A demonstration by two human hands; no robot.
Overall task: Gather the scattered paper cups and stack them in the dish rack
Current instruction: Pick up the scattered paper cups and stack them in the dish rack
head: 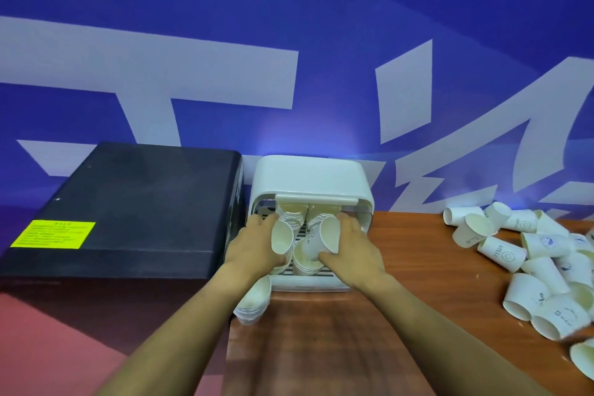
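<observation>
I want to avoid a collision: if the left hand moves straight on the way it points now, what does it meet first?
Probably the cup stack at the back of the rack. The left hand, holding a cup, points forward into the rack; depth is unclear.

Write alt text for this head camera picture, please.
Two hands, left hand and right hand, each hold a paper cup over a white dish rack with stacked cups; loose cups lie scattered on the wooden table.

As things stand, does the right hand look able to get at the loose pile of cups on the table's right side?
Probably yes, but not at once. The right hand holds a cup at the dish rack. Bare table lies between it and the pile of cups; nothing blocks the way.
</observation>
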